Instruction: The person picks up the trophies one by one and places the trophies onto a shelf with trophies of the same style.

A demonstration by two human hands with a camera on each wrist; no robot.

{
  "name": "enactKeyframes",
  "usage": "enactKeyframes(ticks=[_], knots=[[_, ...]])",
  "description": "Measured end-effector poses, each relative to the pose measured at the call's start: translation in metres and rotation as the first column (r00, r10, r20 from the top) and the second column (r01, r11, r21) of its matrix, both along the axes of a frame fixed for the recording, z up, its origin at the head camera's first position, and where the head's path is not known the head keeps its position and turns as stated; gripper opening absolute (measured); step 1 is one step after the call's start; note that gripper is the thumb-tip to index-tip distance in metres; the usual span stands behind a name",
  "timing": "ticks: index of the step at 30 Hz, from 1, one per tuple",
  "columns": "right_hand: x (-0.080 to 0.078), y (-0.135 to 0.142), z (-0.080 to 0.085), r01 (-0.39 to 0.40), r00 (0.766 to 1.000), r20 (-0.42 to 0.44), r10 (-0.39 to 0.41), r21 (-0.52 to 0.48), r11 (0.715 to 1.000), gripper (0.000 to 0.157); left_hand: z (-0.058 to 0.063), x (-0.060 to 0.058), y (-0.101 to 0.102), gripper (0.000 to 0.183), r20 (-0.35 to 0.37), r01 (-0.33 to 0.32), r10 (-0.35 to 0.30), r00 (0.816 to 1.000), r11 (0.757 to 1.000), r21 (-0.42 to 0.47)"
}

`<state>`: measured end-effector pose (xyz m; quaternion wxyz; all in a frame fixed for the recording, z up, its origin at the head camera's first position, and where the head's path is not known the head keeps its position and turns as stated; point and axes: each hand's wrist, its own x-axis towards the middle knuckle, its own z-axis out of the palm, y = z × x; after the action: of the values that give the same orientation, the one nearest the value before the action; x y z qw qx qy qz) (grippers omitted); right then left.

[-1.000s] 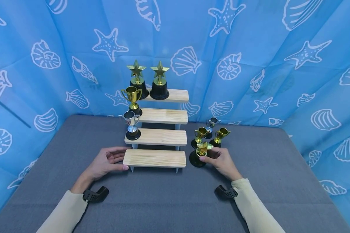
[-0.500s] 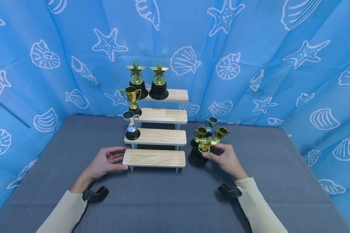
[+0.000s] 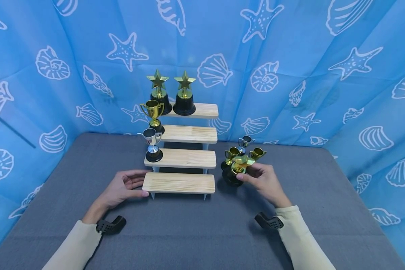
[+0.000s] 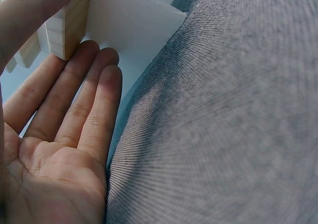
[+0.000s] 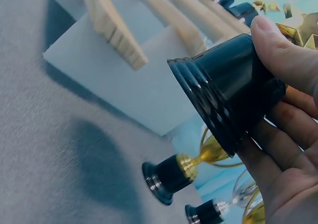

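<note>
While the left hand [image 3: 121, 187] just rests fairly straight fingers against the lowest step [image 3: 179, 183] of a wooden stand [image 3: 189, 158], the right hand [image 3: 264, 183] has its fingers clamped on a star trophy [image 3: 236, 172], tilted and held off the bench [image 3: 189, 243]. Three small cups [image 3: 231, 153] sit right behind it, two more star trophies [image 3: 185, 103] up top, then blue curtain [image 3: 300, 33].

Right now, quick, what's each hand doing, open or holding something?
Left hand: open, fingers extended at the near end of the wooden bottom step.
Right hand: closed on a gold star trophy, held tilted.
</note>
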<state>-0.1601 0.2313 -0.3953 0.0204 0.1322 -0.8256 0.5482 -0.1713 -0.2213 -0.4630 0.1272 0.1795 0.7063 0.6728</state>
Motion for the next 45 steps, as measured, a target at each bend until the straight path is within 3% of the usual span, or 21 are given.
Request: enactKeyframes(ticks=[14, 32, 45], knots=[[-0.007, -0.007, 0.03, -0.072, 0.992, -0.111, 0.068, -0.036, 0.997, 0.04, 0.0, 0.0, 0.001, 0.073, 0.011, -0.014, 0.014, 1.0, 1.0, -0.015], [-0.031, -0.027, 0.076, -0.168, 0.964, -0.221, 0.15, -0.062, 0.984, 0.042, 0.001, 0.0, 0.001, 0.074, 0.016, -0.022, 0.022, 1.0, 1.0, -0.02], [-0.055, -0.046, 0.094, -0.19, 0.95, -0.255, 0.178, -0.023, 0.981, 0.042, 0.0, 0.0, 0.001, 0.072, -0.011, -0.012, 0.012, 1.0, 1.0, -0.009]])
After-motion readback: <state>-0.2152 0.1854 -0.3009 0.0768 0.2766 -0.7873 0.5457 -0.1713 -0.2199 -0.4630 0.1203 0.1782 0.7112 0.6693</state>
